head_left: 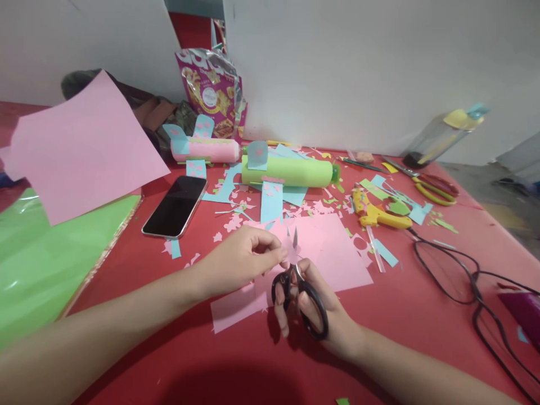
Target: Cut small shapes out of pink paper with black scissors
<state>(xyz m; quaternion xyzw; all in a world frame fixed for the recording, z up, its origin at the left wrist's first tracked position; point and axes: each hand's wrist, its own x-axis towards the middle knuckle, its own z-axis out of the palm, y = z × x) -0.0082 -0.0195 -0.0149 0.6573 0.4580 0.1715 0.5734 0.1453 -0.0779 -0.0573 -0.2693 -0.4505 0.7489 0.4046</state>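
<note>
My right hand (324, 309) grips black-handled scissors (314, 309), with fingers through the loops and the blades parted, pointing away from me. Between the blades is a small pink paper piece (293, 254). My left hand (248, 256) pinches that piece at its left edge, fingers closed. Beneath both hands lie pink paper sheets (341, 253), one with a round cut-out near its right edge. Beyond them rests a green paper-wrapped bottle (295, 172) with light-blue paper fins. A smaller pink-wrapped bottle (215, 151) with similar fins lies to its left.
A phone (175, 207) and green packet (63, 253) lie left, with a large pink sheet (84, 152) above the packet. A snack bag (213, 93) stands behind. On the right are a yellow glue gun (373, 211), its black cable (475, 292), other scissors (434, 188) and a clear bottle (439, 138).
</note>
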